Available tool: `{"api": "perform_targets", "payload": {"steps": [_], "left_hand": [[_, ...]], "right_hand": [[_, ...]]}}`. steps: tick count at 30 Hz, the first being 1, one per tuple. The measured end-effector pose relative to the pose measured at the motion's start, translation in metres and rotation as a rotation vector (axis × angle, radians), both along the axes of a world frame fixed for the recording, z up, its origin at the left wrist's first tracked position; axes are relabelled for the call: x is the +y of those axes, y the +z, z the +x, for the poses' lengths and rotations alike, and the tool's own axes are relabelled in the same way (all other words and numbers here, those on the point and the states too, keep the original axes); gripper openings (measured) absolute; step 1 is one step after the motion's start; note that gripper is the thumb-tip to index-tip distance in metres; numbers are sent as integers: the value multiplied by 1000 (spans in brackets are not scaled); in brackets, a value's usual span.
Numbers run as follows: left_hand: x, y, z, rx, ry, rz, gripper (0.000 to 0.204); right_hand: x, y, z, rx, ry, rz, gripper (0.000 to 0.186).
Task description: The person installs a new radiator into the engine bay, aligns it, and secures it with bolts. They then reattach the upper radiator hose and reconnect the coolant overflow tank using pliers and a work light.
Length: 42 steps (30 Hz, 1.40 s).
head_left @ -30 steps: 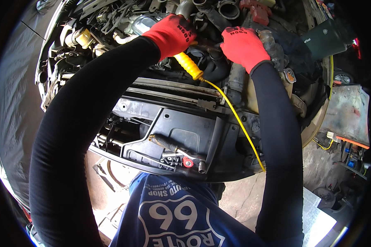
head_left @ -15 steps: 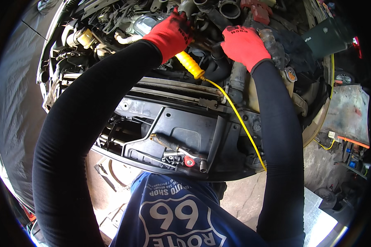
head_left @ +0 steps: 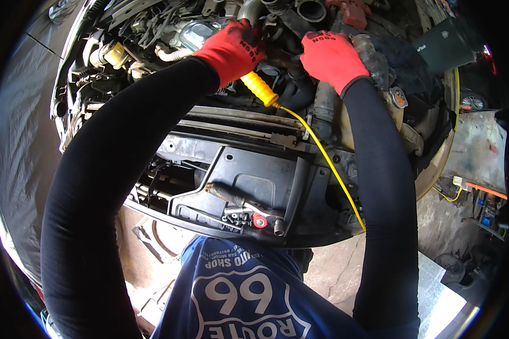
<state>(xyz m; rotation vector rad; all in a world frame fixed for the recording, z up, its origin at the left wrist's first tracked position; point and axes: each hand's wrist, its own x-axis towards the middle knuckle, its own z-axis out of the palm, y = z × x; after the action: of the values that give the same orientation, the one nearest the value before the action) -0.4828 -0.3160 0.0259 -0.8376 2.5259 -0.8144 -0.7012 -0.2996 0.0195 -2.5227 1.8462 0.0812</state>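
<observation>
Where both gloved hands are set among the engine parts [head_left: 288, 59], the work is probably best guided by touch and slow, even pressure, since the fingertips are hidden. The left hand [head_left: 232, 53] is placed just short of twelve o'clock, across the upper end of a yellow handle [head_left: 260, 89]; whether it is gripped cannot be told. The right hand [head_left: 335, 61] is seen at one o'clock, fingers curled, and whether anything is pinched cannot be told either. If the clear housing [head_left: 197, 35] at eleven is the handle's lamp head, it is best aimed between the hands. The yellow cord [head_left: 322, 155], led toward four o'clock, should be kept from snagging on the right sleeve [head_left: 384, 181]. Hand tools [head_left: 226, 194] at six are best left undisturbed.
</observation>
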Motion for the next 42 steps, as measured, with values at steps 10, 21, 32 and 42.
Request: {"api": "perform_targets", "payload": {"steps": [10, 21, 32, 42], "left_hand": [[-2, -6, 14, 102, -41, -120, 30], [-1, -14, 8, 74, -14, -76, 24], [-4, -10, 11, 87, 21, -21, 34], [-4, -7, 15, 16, -55, -102, 32]], "right_hand": [[0, -1, -1, -3, 11, -33, 26], [1, 1, 0, -6, -3, 7, 26], [2, -1, -2, -26, 17, -39, 26], [2, 0, -2, -34, 17, -21, 27]]}}
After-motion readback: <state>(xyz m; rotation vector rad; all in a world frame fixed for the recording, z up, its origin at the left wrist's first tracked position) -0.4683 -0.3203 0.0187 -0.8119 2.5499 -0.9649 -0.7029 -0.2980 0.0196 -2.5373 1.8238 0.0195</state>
